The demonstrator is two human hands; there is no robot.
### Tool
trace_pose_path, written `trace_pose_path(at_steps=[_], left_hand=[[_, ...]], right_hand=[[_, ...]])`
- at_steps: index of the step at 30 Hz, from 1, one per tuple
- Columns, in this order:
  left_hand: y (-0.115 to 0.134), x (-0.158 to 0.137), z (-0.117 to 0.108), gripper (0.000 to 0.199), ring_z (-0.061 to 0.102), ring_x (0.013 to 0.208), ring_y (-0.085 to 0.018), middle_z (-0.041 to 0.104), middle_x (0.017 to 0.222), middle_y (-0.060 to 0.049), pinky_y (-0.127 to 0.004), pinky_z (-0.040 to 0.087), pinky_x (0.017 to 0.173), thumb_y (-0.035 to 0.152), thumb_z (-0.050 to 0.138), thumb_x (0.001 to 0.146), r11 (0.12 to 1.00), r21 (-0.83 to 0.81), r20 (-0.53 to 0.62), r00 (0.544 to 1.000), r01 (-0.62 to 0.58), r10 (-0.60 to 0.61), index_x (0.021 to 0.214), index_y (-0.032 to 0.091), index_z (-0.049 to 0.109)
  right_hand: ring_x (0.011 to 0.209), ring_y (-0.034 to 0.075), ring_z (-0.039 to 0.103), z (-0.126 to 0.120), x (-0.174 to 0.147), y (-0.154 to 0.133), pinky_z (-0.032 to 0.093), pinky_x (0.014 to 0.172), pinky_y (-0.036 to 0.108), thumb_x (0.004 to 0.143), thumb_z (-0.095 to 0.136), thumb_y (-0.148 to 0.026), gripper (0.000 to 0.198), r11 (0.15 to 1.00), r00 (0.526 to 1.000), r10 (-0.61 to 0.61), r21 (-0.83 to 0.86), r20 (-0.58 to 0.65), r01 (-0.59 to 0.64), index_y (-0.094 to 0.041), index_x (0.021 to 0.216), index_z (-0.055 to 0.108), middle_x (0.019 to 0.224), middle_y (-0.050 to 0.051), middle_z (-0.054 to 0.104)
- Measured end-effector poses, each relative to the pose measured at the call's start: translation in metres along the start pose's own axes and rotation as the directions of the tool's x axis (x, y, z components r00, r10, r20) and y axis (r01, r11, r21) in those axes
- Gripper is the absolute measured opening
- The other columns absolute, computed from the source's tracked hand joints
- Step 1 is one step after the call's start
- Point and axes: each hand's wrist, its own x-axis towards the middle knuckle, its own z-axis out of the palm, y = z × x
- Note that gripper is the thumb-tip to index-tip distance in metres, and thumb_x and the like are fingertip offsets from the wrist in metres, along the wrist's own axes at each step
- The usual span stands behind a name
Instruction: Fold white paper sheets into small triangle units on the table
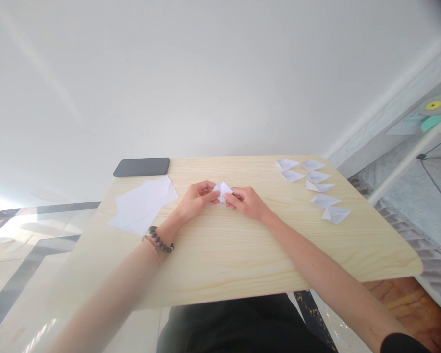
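Observation:
Between my two hands is a small folded piece of white paper (222,189), held just over the middle of the table. My left hand (198,198) pinches its left side, thumb in front. On the right side my right hand (247,201) grips it the same way, with the thumb pressed on the paper's face. A crease runs down the paper's middle, and pointed corners stick up at the top. The fingers behind the paper are partly hidden.
Loose white paper sheets (143,203) overlap on the table's left, below a dark phone (141,167). Several folded white paper pieces (325,200) lie along the right side of the wooden table (242,260). A white wall (213,88) rises behind the far edge.

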Motion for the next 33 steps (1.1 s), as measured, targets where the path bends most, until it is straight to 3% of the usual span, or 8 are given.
trace_pose_path(at_steps=[4,12,18,25,30,33], left_hand=[[0.0,-0.002,0.002,0.029,0.059,0.08,-0.016,0.063,0.087,-0.006,-0.029,0.046,0.071,0.039,0.057,0.075,0.998,-0.04,0.048,0.998,-0.042,0.044,0.09,0.013,0.056],[-0.005,-0.004,0.003,0.032,0.06,0.078,-0.018,0.064,0.083,-0.007,-0.03,0.046,0.07,0.039,0.061,0.07,0.999,0.041,0.074,0.997,0.022,-0.025,0.086,0.012,0.056],[-0.003,-0.002,-0.001,0.029,0.06,0.082,-0.019,0.065,0.084,-0.008,-0.032,0.045,0.075,0.038,0.06,0.072,1.0,0.022,0.176,0.984,0.004,-0.008,0.085,0.012,0.059],[-0.002,0.0,0.002,0.038,0.06,0.075,-0.016,0.064,0.081,-0.007,-0.03,0.048,0.07,0.044,0.056,0.074,0.999,-0.039,0.047,0.999,0.005,-0.003,0.095,0.013,0.057],[-0.001,-0.003,0.007,0.036,0.056,0.064,-0.012,0.063,0.084,-0.006,-0.025,0.046,0.062,0.048,0.052,0.076,0.989,0.135,0.002,0.998,-0.065,0.066,0.083,0.014,0.061],[0.0,-0.006,0.01,0.036,0.055,0.063,-0.012,0.064,0.083,-0.005,-0.023,0.045,0.059,0.047,0.052,0.076,0.975,0.208,-0.007,0.997,-0.079,0.082,0.088,0.015,0.062]], right_hand=[[0.052,0.009,0.051,-0.001,0.0,0.001,0.037,0.051,0.021,0.083,0.041,-0.041,0.037,1.0,1.0,-0.001,-0.026,-0.003,0.001,-0.014,0.065,0.059,0.06,0.003,0.06],[0.052,0.008,0.039,0.0,0.001,-0.002,0.03,0.052,0.021,0.085,0.036,-0.036,0.036,0.983,0.994,-0.111,-0.149,-0.022,0.107,-0.015,0.061,0.052,0.056,-0.002,0.047],[0.049,0.007,0.035,-0.003,0.001,-0.004,0.028,0.049,0.02,0.086,0.034,-0.035,0.033,0.993,0.991,-0.101,-0.056,0.093,0.107,-0.015,0.068,0.052,0.054,-0.004,0.041],[0.049,0.007,0.033,-0.002,0.001,0.0,0.027,0.048,0.021,0.085,0.037,-0.036,0.032,0.997,0.998,-0.056,-0.059,0.0,0.056,-0.016,0.064,0.048,0.053,-0.004,0.036],[0.053,0.008,0.038,0.0,0.0,-0.001,0.031,0.052,0.021,0.082,0.044,-0.033,0.019,0.979,0.976,-0.175,-0.131,-0.128,0.158,-0.016,0.075,0.051,0.063,-0.002,0.046],[0.058,0.009,0.044,0.0,0.0,-0.001,0.034,0.055,0.022,0.084,0.041,-0.032,0.021,0.972,0.966,-0.2,-0.16,-0.161,0.174,-0.017,0.081,0.055,0.069,0.001,0.054]])
